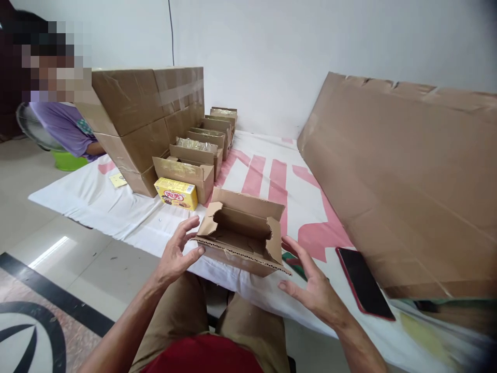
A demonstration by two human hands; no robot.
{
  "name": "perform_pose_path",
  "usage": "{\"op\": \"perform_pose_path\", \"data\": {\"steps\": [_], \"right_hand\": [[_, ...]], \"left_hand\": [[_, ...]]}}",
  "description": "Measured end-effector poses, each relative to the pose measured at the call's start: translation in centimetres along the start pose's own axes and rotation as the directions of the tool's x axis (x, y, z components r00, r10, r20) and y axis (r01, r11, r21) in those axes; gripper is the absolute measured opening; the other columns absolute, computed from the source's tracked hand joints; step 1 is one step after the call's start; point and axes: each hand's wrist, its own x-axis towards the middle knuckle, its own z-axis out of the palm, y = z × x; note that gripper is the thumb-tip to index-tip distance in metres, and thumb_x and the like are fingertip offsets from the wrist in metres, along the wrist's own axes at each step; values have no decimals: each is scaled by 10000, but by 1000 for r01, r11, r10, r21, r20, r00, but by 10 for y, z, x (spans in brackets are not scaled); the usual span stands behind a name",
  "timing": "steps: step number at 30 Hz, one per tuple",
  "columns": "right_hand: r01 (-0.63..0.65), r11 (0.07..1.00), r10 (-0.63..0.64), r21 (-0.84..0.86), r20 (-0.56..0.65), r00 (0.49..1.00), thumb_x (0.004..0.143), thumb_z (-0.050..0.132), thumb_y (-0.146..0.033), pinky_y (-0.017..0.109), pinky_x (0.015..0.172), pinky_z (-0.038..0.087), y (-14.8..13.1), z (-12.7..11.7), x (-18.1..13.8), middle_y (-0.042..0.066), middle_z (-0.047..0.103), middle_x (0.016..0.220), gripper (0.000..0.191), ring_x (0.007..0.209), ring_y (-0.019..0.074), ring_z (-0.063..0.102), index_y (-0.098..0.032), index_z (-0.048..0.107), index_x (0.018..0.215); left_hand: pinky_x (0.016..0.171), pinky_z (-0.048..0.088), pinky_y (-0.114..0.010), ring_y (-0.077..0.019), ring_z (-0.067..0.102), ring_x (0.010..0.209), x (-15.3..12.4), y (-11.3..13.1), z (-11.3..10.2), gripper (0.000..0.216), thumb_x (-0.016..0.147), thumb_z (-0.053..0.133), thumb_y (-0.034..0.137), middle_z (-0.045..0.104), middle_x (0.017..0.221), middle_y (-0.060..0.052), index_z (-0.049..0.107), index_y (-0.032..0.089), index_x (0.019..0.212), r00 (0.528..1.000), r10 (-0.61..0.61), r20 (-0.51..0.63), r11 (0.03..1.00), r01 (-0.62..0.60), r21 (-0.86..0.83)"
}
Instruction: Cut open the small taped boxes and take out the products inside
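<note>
In front of me an open cardboard box (236,263) sits at the near edge of the cloth-covered table, its flaps raised and nothing visible inside. My left hand (179,254) is beside the box's left end, fingers apart, thumb close to the front flap. At the opposite end my right hand (308,282) is spread with thumb and fingers apart; whether its fingertips touch the cardboard I cannot tell. Just beyond, a small yellow printed carton (176,194) leans near the first of several open cardboard boxes (204,181) standing in a row.
Taped brown cartons (128,98) are stacked at the left. A large cardboard panel (399,176) rises on the right, with a red-edged phone (365,284) beside it. Pink and white cloth (267,140) covers the table. A person in a purple top (64,127) sits behind the stack.
</note>
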Motion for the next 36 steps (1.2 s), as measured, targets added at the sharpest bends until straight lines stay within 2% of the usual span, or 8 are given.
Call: {"op": "perform_pose_path", "data": {"steps": [7,12,14,17,20,24,28,36], "right_hand": [[98,993,-89,71,-124,988,873,730,-591,511,1122,499,22,24,4,141,461,1617,874,1456,341,480,-318,344,1609],[164,986,-161,-6,-231,960,904,721,-520,492,1075,546,10,19,3,127,526,1560,728,1407,322,530,-305,453,1546],[210,976,-218,-60,-345,913,921,721,-430,481,1007,584,-3,15,2,126,605,1462,579,1311,308,605,-283,556,1457],[326,928,-371,-179,-507,778,893,748,-215,421,888,619,-28,11,0,89,719,1217,354,1079,259,705,-257,696,1240],[433,858,-513,-275,-505,695,864,726,-59,344,801,614,-60,15,-1,50,756,1032,327,903,209,729,-238,721,1138],[484,779,-614,-398,-329,718,914,679,-39,268,744,586,-96,38,8,38,759,914,217,783,159,730,-194,690,1064],[402,727,-620,-556,-282,732,997,625,-156,255,671,540,-114,69,28,33,735,792,54,697,153,715,-166,669,1027],[295,740,-547,-605,-285,788,982,539,-137,259,583,447,-119,95,49,1,732,679,230,584,138,672,-219,634,790]], "left_hand": [[1111,498,-473,-350,515,1425,4,8,13,522,817,819,437,564,1502,-154,696,239,1284,997,21,-72,1000,-21,9],[1168,432,-485,-330,544,1396,8,6,19,373,817,820,429,640,1415,-147,760,226,1124,990,19,-139,999,-15,33],[1190,402,-481,-322,552,1387,10,7,21,333,812,826,410,652,1402,-138,766,224,1082,985,35,-171,999,-27,43],[1170,415,-450,-303,581,1344,14,9,26,340,806,830,386,676,1362,-124,753,223,1094,976,55,-211,998,-51,25],[1095,467,-408,-261,658,1193,20,11,31,379,831,805,377,732,1205,-98,718,222,1165,970,43,-239,998,-53,-35],[1067,475,-395,-241,672,1130,25,7,38,476,839,793,402,735,1150,-86,661,217,1256,966,3,-258,992,-35,-121],[1056,477,-392,-241,663,1138,24,4,39,516,850,777,411,718,1163,-91,627,213,1303,971,-17,-239,989,-19,-148],[1030,494,-366,-228,672,1131,19,4,38,451,884,732,373,713,1180,-91,616,212,1289,982,-5,-189,989,-23,-145]]}}
